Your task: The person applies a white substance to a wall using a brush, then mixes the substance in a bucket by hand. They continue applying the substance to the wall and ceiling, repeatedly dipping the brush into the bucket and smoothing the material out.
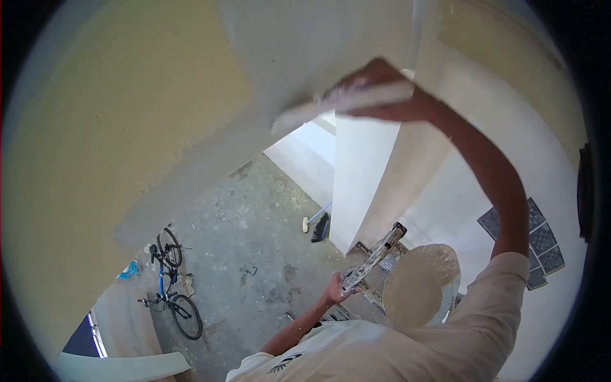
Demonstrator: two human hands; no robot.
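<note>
Up by the wall my right hand [382,76] grips a plastering trowel [344,105], its long pale face seen nearly edge-on. The trowel's left end meets a band of wet grey plaster [203,146] spread over the yellowish surface [140,83]. Lower down, my left hand [337,290] is closed around one end of a long, narrow plaster-crusted tool [375,258], whose exact kind I cannot make out. A round tub of beige plaster [417,286] stands to the right of that hand, partly behind my body.
Far below, a bicycle [168,280] stands on the stained concrete floor [242,254]. A broom [321,226] lies near a white wall corner [356,184]. Dark patterned tiles [541,242] are at the right. Some framework [340,313] shows beneath my left arm.
</note>
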